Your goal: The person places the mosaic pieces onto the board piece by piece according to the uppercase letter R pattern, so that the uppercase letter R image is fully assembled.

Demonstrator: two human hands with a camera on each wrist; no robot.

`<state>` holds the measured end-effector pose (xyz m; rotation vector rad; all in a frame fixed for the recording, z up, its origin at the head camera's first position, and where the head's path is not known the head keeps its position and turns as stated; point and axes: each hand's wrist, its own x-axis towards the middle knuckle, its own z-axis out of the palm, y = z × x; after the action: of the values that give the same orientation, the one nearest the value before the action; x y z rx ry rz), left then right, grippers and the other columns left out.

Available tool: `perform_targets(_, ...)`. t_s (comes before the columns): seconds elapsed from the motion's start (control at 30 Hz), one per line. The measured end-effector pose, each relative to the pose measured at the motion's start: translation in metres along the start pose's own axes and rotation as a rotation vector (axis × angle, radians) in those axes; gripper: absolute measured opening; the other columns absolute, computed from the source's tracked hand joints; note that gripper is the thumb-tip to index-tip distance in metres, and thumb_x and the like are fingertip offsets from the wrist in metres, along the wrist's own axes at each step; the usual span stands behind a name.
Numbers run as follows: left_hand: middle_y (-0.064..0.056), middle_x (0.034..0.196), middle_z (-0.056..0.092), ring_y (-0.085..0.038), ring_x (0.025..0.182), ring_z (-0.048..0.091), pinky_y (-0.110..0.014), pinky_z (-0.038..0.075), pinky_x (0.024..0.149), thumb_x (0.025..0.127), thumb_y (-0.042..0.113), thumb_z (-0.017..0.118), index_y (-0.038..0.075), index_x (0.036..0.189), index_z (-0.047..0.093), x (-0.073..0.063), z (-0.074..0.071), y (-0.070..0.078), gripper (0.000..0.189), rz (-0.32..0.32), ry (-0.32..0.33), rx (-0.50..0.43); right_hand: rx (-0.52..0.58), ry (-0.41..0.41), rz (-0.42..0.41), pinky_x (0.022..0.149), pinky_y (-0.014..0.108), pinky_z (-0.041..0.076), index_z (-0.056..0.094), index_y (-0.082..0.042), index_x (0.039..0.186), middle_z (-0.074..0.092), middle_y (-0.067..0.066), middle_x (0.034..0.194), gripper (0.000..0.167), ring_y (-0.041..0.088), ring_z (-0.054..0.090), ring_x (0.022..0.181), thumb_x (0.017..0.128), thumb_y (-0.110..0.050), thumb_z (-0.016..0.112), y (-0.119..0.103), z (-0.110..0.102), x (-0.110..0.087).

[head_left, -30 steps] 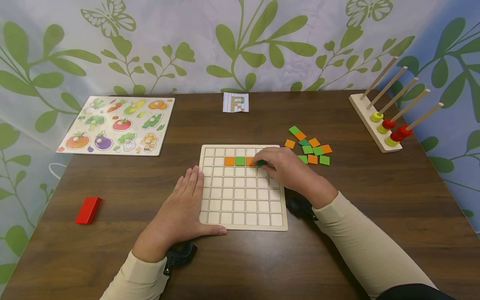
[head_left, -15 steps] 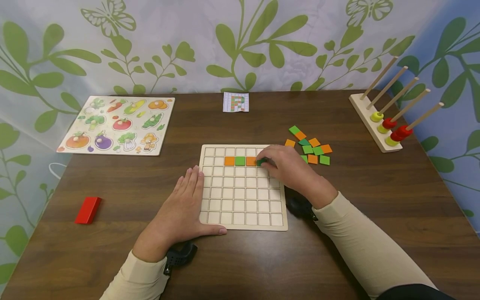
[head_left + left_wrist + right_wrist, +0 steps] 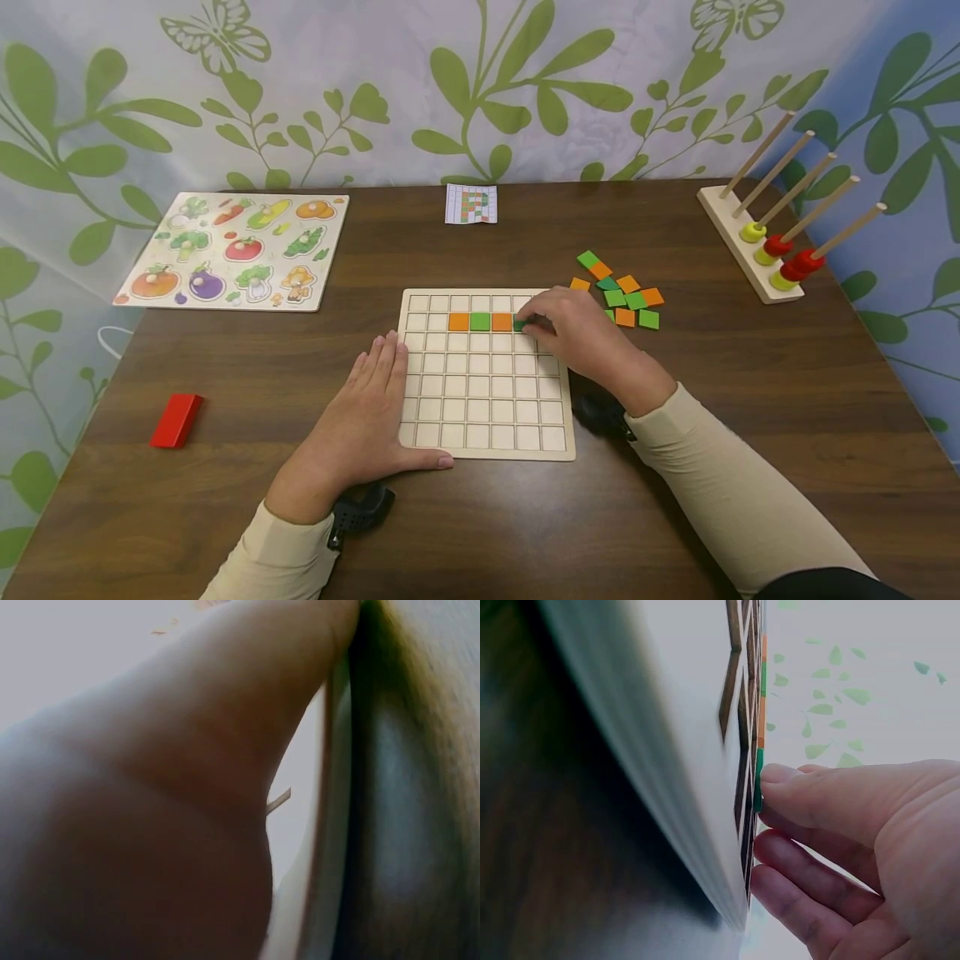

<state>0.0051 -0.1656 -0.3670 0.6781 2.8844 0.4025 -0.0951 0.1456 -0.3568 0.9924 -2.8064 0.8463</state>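
Note:
A pale wooden grid board lies on the table, its cells outlined by raised lines. In its second row sit an orange tile, a green tile and another orange tile. Directly right of them, my right hand has thumb and curled fingers at a dark green tile, mostly covered from above. The right wrist view shows the thumb on this dark green tile, level with its neighbours. My left hand rests with straight fingers along the board's left edge, thumb along the near edge.
Loose orange and green tiles lie right of the board. A small pattern card is at the back. A vegetable puzzle and red block lie left; a peg stacker stands at right.
My right fingertips have shifted slightly right, uncovering the second orange tile while staying at the dark green one. The left hand has kept its place.

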Motion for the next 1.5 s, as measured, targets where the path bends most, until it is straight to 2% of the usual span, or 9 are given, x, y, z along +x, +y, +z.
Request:
perform_targets(0.87, -0.031, 0.170, 0.009, -0.044, 0.157, 0.009, -0.054, 0.015, 0.124, 0.068, 0.092, 0.070, -0.014, 0.161, 0.016, 0.000, -0.001, 0.001, 0.151, 0.003, -0.001, -0.001, -0.008, 0.012, 0.030, 0.089, 0.044, 0.058, 0.081, -0.003, 0.109, 0.078, 0.007, 0.107, 0.019, 0.027, 0.071, 0.104, 0.091, 0.001, 0.082, 0.000, -0.003, -0.002)
perform_targets(1.27, -0.030, 0.170, 0.009, -0.044, 0.157, 0.010, -0.055, 0.016, 0.124, 0.070, 0.092, 0.068, -0.014, 0.162, 0.015, 0.000, -0.002, 0.001, 0.150, -0.006, -0.005, -0.006, 0.009, 0.025, 0.039, 0.077, 0.040, 0.058, 0.081, -0.002, 0.105, 0.077, 0.007, 0.102, 0.015, 0.023, 0.068, 0.092, 0.091, 0.001, 0.081, 0.005, -0.005, -0.007)
perform_targets(1.5, -0.031, 0.169, 0.010, -0.044, 0.157, 0.010, -0.055, 0.016, 0.124, 0.070, 0.092, 0.069, -0.014, 0.161, 0.015, 0.000, -0.001, 0.001, 0.150, 0.000, 0.001, -0.007, 0.019, 0.053, 0.020, 0.080, 0.042, 0.058, 0.081, -0.001, 0.105, 0.077, 0.007, 0.100, 0.014, 0.024, 0.070, 0.092, 0.092, 0.001, 0.081, 0.010, -0.006, -0.010)
